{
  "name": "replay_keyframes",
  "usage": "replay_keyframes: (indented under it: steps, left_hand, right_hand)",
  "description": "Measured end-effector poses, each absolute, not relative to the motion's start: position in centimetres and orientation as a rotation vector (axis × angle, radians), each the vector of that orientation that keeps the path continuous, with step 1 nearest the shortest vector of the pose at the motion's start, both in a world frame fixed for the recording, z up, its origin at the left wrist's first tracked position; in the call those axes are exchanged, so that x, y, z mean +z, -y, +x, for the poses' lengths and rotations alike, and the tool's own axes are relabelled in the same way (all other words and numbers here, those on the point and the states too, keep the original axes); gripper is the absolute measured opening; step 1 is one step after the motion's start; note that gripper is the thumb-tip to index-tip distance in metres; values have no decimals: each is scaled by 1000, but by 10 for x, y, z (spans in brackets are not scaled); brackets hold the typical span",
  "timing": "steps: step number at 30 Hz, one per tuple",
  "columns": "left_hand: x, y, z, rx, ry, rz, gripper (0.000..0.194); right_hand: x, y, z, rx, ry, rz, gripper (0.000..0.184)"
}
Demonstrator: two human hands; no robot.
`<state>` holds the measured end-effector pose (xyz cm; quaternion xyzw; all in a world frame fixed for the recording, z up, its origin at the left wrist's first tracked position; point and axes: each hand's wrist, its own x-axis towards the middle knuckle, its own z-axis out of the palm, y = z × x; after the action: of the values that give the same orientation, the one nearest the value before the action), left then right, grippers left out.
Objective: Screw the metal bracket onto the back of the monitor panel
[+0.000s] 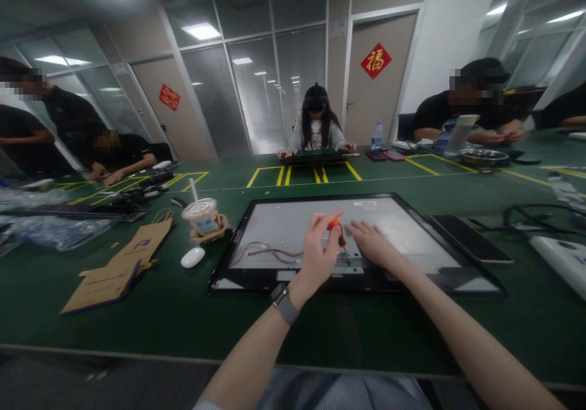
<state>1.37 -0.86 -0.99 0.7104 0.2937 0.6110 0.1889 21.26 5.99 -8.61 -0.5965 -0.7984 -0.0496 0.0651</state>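
While the left hand pinches an orange-and-black screwdriver, tilted over the near side of a panel, the right hand lies palm-down upon it, slightly spread. A lidded cup with a straw stands in a cardboard holder, contents unclear. The panel, grey and black-framed, lies flat on the desk.

From the wearer's head, the single view looks forward and down over the desk, left hand and right hand near, doors well beyond.
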Motion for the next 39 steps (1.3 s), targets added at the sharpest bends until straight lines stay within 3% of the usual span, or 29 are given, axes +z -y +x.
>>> replay_keyframes:
  steps: [3,10,15,22,29,35,39]
  left_hand:
    - [-11,9,13,1670,-786,1978,34]
    - [-11,10,16,1724,-828,2007,26]
    - [-12,9,14,1696,-757,1967,34]
    - [-11,8,14,1740,-845,1981,24]
    - [-13,9,13,1709,-741,1910,35]
    - [-11,9,15,1750,-822,1983,22]
    - [-12,8,14,1724,-800,1961,30]
  right_hand:
    - [-85,-59,213,-176,2428,-1795,52]
    - [-87,-59,213,-185,2432,-1789,52]
    - [-89,-61,214,-167,2424,-1774,53]
    - [-90,-62,214,-170,2414,-1782,52]
    - [-88,-60,214,-196,2441,-1771,53]
    - [-86,-60,213,-189,2465,-1792,54]
    - [-86,-60,212,-174,2434,-1792,53]
